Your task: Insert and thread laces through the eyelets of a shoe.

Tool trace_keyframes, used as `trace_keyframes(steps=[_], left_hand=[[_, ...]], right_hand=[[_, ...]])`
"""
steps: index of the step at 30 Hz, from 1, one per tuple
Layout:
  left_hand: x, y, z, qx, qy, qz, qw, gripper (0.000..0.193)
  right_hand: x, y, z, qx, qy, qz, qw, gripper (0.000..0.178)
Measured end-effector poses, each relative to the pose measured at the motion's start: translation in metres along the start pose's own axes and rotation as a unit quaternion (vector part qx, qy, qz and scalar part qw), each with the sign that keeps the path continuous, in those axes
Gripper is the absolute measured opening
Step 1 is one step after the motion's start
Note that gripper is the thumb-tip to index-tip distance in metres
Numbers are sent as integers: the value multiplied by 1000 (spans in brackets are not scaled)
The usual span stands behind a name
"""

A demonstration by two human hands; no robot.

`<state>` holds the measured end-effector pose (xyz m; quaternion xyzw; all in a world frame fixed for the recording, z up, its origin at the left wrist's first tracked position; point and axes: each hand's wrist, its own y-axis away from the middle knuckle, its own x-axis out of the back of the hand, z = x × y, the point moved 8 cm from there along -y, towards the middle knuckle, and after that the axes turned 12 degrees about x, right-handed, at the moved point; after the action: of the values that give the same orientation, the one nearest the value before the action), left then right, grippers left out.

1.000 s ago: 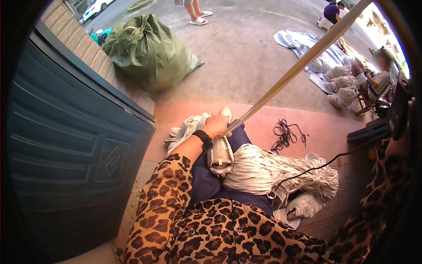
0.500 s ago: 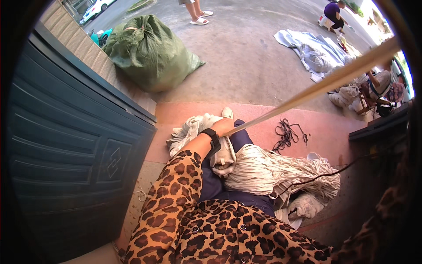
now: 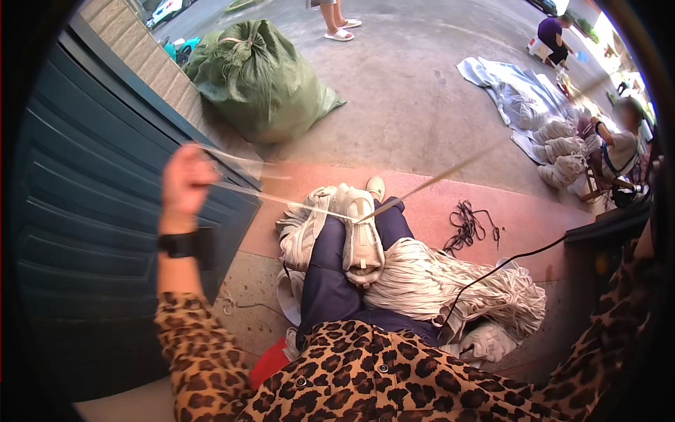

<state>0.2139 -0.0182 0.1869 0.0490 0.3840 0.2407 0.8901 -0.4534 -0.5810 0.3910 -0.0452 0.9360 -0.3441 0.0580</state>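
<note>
The left hand (image 3: 188, 179) is raised well out to the person's left, in front of the dark blue door (image 3: 77, 281), the forearm standing almost upright out of a leopard-print sleeve (image 3: 200, 344) and the wrist, in a black watch (image 3: 179, 244), nearly straight above it. Its fingers are curled inward, pinching a thin white cord (image 3: 281, 201); motion blur hides exactly where the fingertips press. The cord slants down from the fist to a beige shoe (image 3: 363, 246), which lies lengthwise on the lap (image 3: 323, 281), between the two thighs and reaching toward the knees. From the same part of the shoe a beige strand (image 3: 439, 174) stretches up to the right and fades into blur. The right arm, in its sleeve (image 3: 605, 337), extends along the shadowed right side; its hand is out of view, so I cannot tell how that grip stands. A thick bundle of cream laces (image 3: 429, 278) spreads from the right edge of the lap outward, with a black cable (image 3: 503, 261) crossing above it. More pale shoes (image 3: 302, 228) sit against the lap's left edge near the knee, and a tangle of black cord (image 3: 465, 226) lies beyond the bundle on the pink floor (image 3: 534, 204).
</note>
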Motion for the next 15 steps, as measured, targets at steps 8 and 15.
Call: trace_keyframes(steps=[8, 15], left_hand=[[317, 293, 130, -227, 98, 511, 823, 31], [125, 27, -161, 263, 65, 266, 925, 26]], right_hand=[[-39, 92, 145, -172, 57, -126, 975, 16], [-302, 458, 111, -308, -23, -559, 769, 20]])
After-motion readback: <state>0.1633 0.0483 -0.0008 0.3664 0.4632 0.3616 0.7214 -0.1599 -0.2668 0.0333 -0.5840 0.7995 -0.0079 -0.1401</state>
